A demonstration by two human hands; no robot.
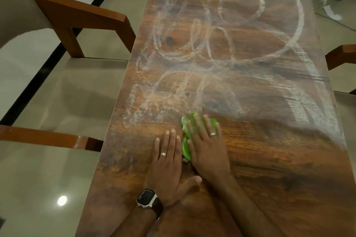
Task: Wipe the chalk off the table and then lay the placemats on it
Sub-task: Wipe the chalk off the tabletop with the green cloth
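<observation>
both hands lie on the table near its close end — left hand flat on bare wood with fingers together, right hand spread, pressing a green cloth. beyond the cloth, chalk loops run almost to the table's side edges and far end. placemats aren't visible.
</observation>
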